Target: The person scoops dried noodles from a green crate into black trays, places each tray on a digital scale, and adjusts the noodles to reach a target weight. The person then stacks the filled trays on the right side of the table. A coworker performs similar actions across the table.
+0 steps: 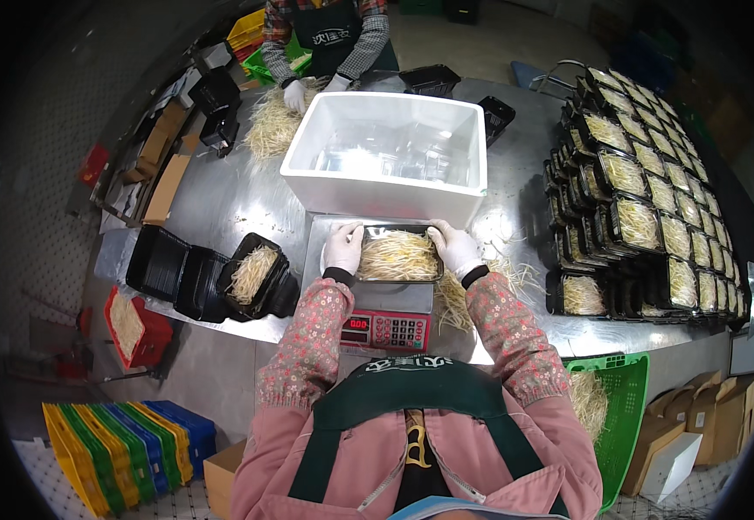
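The gloved left hand and right hand grasp a tray by its ends — sprouts inside — over the scale.

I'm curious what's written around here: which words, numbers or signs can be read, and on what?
I'll leave wording uncopied.
Lit red digits: display of the red scale.
Pale lettering: wearer's dark green apron.
Pale lettering: co-worker's apron.
Gold letter-like mark: wearer's black inner garment.
Keypad markings: too small to read.
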`<state>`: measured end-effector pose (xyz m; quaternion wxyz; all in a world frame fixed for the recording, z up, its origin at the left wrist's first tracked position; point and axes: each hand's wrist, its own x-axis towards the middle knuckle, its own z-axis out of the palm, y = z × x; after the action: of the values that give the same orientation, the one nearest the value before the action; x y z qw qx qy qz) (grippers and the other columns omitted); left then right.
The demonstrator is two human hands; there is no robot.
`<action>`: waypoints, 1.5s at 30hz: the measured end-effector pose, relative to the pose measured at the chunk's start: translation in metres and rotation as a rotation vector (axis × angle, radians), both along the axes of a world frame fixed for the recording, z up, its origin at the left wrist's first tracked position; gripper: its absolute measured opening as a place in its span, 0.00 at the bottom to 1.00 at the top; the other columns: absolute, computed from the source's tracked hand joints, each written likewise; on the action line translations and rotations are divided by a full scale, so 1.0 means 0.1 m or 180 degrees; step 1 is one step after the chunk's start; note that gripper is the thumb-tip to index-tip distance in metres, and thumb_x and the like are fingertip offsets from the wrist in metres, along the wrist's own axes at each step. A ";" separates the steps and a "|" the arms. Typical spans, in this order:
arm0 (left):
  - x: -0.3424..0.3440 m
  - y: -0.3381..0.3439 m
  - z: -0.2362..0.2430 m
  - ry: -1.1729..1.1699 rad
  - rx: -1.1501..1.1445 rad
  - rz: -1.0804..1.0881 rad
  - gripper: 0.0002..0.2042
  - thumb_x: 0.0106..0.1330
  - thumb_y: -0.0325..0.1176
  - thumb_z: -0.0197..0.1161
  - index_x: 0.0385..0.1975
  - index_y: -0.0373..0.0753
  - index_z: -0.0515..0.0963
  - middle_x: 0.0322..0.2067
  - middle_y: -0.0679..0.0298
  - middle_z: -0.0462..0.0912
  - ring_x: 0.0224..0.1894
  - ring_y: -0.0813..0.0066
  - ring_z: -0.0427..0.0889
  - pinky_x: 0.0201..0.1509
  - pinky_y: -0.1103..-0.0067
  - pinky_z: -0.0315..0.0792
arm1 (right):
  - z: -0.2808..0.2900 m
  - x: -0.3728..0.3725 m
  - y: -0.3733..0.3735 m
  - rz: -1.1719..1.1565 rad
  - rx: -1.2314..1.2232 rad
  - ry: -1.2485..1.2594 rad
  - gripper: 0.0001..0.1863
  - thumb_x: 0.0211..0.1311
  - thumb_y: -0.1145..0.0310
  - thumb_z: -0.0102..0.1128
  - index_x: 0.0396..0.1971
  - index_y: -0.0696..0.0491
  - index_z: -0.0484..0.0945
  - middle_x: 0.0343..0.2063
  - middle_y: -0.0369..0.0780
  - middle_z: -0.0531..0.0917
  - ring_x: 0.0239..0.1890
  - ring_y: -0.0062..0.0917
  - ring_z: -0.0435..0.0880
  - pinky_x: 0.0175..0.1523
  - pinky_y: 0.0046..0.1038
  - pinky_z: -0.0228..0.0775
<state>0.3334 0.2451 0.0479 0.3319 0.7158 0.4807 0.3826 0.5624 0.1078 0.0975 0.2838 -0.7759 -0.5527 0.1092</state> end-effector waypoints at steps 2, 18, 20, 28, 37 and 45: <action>0.06 0.03 -0.09 -0.0517 -0.0601 -0.0215 0.12 0.66 0.37 0.62 0.41 0.35 0.83 0.34 0.63 0.83 0.34 0.72 0.81 0.44 0.76 0.74 | -0.18 0.07 0.03 -0.0074 0.0334 0.0803 0.14 0.68 0.58 0.55 0.44 0.51 0.79 0.29 0.44 0.86 0.33 0.35 0.85 0.41 0.34 0.75; 0.31 -0.34 0.43 0.2092 0.1325 -0.1282 0.24 0.68 0.46 0.53 0.62 0.46 0.68 0.64 0.58 0.67 0.68 0.56 0.61 0.67 0.55 0.56 | -0.61 0.05 0.27 -0.0554 0.0944 0.3730 0.05 0.60 0.71 0.66 0.30 0.55 0.80 0.27 0.32 0.82 0.28 0.13 0.77 0.35 0.18 0.70; 0.37 -0.47 0.48 0.2450 0.1670 -0.1689 0.27 0.69 0.49 0.51 0.66 0.47 0.64 0.67 0.58 0.63 0.71 0.56 0.56 0.68 0.48 0.49 | -0.55 0.06 0.18 -0.0513 0.0806 0.3596 0.08 0.61 0.66 0.67 0.30 0.55 0.81 0.26 0.30 0.81 0.27 0.10 0.74 0.34 0.16 0.66; 0.35 -0.59 0.58 0.2649 0.1689 -0.1621 0.30 0.68 0.53 0.51 0.68 0.49 0.60 0.70 0.58 0.57 0.72 0.53 0.52 0.69 0.44 0.42 | -0.43 0.17 -0.58 0.0775 0.0007 0.5051 0.34 0.60 0.78 0.60 0.67 0.57 0.59 0.32 0.37 0.81 0.30 0.26 0.85 0.36 0.31 0.84; 0.08 -0.42 0.51 0.0357 0.1387 -0.0920 0.31 0.64 0.33 0.62 0.67 0.35 0.60 0.67 0.52 0.61 0.69 0.51 0.59 0.73 0.67 0.52 | -0.41 0.16 -0.53 0.0445 -0.0132 0.4840 0.29 0.62 0.73 0.61 0.64 0.55 0.66 0.32 0.35 0.81 0.32 0.26 0.85 0.41 0.30 0.81; -0.25 -1.27 0.20 -0.2029 -0.2241 0.0678 0.20 0.61 0.36 0.70 0.44 0.39 0.65 0.34 0.63 0.73 0.25 0.76 0.77 0.22 0.80 0.76 | 0.00 -0.62 0.49 0.0898 0.1054 -0.1247 0.28 0.67 0.47 0.48 0.58 0.51 0.71 0.50 0.45 0.78 0.57 0.37 0.73 0.65 0.45 0.56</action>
<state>0.3082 0.1177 0.0681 0.6436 0.3541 0.5259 0.4288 0.5003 0.1566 0.0976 0.2764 -0.6408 -0.7097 -0.0960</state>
